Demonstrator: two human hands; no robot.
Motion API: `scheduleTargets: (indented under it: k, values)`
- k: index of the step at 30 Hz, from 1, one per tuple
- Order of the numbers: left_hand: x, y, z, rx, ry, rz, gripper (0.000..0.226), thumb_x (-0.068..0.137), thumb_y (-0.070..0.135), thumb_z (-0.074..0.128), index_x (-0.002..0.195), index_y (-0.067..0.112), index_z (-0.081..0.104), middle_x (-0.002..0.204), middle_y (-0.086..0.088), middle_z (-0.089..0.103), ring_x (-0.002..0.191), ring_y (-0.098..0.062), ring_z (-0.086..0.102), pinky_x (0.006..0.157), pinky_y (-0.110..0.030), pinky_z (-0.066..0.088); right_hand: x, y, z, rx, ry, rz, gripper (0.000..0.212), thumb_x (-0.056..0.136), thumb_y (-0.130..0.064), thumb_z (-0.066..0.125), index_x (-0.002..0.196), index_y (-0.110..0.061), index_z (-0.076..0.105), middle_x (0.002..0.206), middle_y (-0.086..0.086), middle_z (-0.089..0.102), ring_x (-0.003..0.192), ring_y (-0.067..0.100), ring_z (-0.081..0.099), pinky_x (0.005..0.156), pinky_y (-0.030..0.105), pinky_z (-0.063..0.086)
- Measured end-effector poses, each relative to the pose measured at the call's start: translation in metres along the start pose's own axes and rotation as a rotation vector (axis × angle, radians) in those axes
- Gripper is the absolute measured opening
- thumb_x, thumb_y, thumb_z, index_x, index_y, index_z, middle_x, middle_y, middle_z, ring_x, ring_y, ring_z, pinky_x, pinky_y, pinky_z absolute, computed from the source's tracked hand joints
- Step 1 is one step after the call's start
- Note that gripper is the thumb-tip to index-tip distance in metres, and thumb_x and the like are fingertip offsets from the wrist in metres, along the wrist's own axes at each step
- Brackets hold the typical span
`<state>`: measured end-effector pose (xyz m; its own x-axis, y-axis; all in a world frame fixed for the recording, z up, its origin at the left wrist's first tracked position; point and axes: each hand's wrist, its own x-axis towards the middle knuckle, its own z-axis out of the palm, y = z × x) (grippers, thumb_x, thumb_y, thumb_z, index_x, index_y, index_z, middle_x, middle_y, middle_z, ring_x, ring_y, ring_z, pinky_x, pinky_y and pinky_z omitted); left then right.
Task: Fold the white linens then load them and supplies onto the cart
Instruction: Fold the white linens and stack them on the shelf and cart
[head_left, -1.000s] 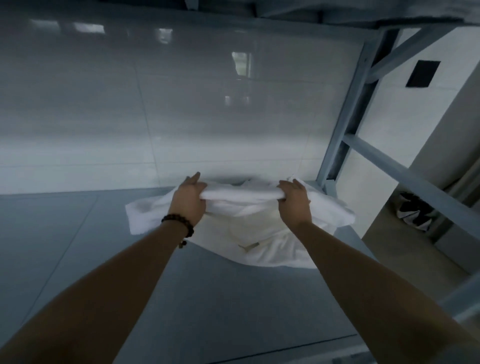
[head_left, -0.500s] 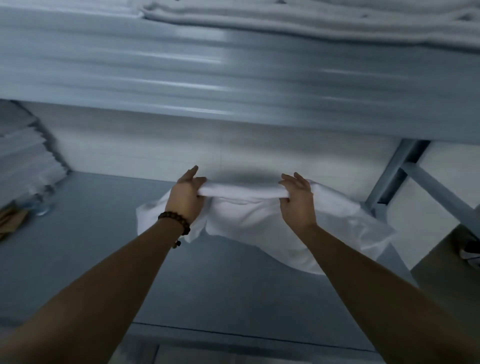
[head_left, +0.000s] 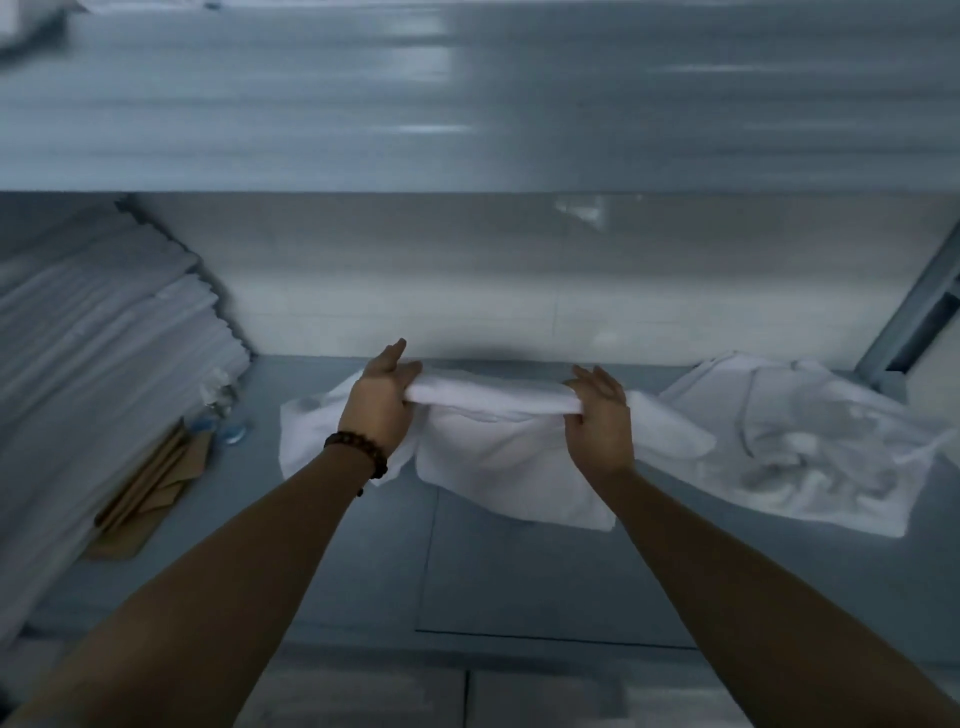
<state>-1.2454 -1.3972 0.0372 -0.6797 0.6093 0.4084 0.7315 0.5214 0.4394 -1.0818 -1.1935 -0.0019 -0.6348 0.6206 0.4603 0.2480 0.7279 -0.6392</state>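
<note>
Linen (head_left: 511, 467), white and limp, sits at the centre of the frame. Its top edge is gathered into a thick roll stretched between two hands. The left hand (head_left: 376, 410) grips the left end of that roll, fingers curled over it and thumb lifted. A dark beaded bracelet (head_left: 358, 453) circles its wrist. The right hand (head_left: 597, 423) holds the right end, fingers wrapped over the top of the fold. Below the roll the cloth drapes down to the grey shelf (head_left: 519, 577). One flap spreads out left of the left wrist and another trails right past the right hand.

At the right of the frame a heap of crumpled white cloth (head_left: 815, 447) lies on the same shelf, just beside the held piece; whether the two touch cannot be told. At the left edge rises a tall stack of folded white linens (head_left: 98, 358). Brown paper sheets (head_left: 150, 493) lie at its foot, and a small clear object (head_left: 223, 415), too blurred to name, sits near them. An upper shelf (head_left: 467, 104) spans the top of the frame, and a pale tiled wall (head_left: 467, 291) runs behind the hands.
</note>
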Motion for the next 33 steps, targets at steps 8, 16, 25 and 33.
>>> scheduleTargets:
  k: [8, 16, 25, 33]
  values:
    - [-0.059, -0.073, -0.001, 0.045, -0.190, 0.017, 0.050, 0.087, -0.008, 0.053, 0.136, 0.004, 0.051, 0.152, -0.019, 0.031, 0.141, -0.035, 0.028, 0.115, -0.038, 0.022, -0.080, -0.021, 0.062, -0.055, -0.074, 0.137, 0.045, 0.081, 0.014, 0.052, 0.122, -0.003, 0.062, 0.137, 0.013, 0.053, 0.136, 0.032, 0.035, 0.108, 0.061, 0.026]
    - [-0.126, -0.093, 0.026, 0.004, -0.279, 0.048, 0.052, 0.092, -0.009, 0.046, 0.141, 0.008, 0.043, 0.151, -0.023, 0.030, 0.143, -0.037, 0.022, 0.115, -0.035, 0.021, -0.132, -0.013, 0.059, -0.166, -0.197, 0.134, 0.050, 0.083, 0.009, 0.056, 0.130, -0.008, 0.057, 0.140, 0.014, 0.050, 0.137, 0.035, 0.033, 0.106, 0.063, 0.028]
    - [-0.184, -0.114, 0.060, 0.333, -0.705, -0.016, 0.109, 0.071, 0.073, 0.060, 0.151, 0.039, -0.006, 0.159, -0.006, -0.020, 0.143, -0.038, -0.019, 0.116, -0.055, 0.016, -0.177, 0.011, 0.064, -0.722, -0.691, 0.007, 0.098, 0.078, -0.064, 0.059, 0.149, -0.045, -0.006, 0.161, -0.002, -0.001, 0.148, 0.024, -0.009, 0.104, 0.073, -0.005]
    - [-0.180, -0.134, 0.091, 0.385, -0.845, -0.024, 0.109, 0.065, 0.084, 0.054, 0.147, 0.050, -0.009, 0.156, -0.007, -0.027, 0.143, -0.039, -0.020, 0.111, -0.063, 0.016, -0.188, 0.017, 0.099, -0.792, -0.772, -0.102, 0.087, 0.081, -0.078, 0.036, 0.145, -0.049, -0.015, 0.161, 0.002, -0.013, 0.146, 0.032, -0.015, 0.100, 0.069, -0.021]
